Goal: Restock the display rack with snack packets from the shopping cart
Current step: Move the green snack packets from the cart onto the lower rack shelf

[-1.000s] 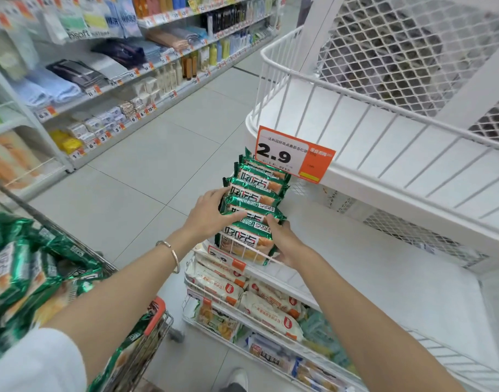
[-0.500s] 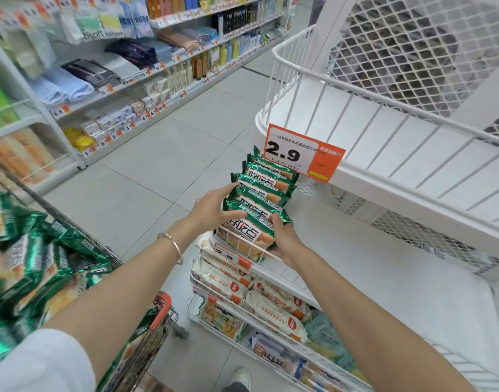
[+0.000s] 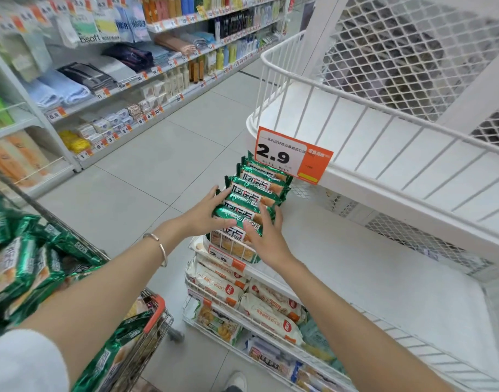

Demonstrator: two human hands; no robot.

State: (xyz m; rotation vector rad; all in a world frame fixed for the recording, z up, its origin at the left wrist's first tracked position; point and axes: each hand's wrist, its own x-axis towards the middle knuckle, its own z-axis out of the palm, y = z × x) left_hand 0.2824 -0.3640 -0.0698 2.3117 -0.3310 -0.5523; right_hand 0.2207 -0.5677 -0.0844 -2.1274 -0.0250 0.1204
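Many green snack packets [image 3: 30, 267] fill the shopping cart [image 3: 155, 309] on the left. Left hand [image 3: 205, 215] and right hand [image 3: 268, 241] press flat fingers against both sides of one row [image 3: 256, 193] of about seven packets on the display rack [image 3: 369, 278], under one orange price tag [image 3: 293, 157].

Folded towels [image 3: 62, 91], bottles [image 3: 197, 69] on far aisle shelving [image 3: 81, 102]

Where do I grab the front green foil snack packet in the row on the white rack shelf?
Take the front green foil snack packet by its short ends, from both sides, probably: it stands on edge across the shelf, the row pressed behind it and the white wire rail fencing its front.
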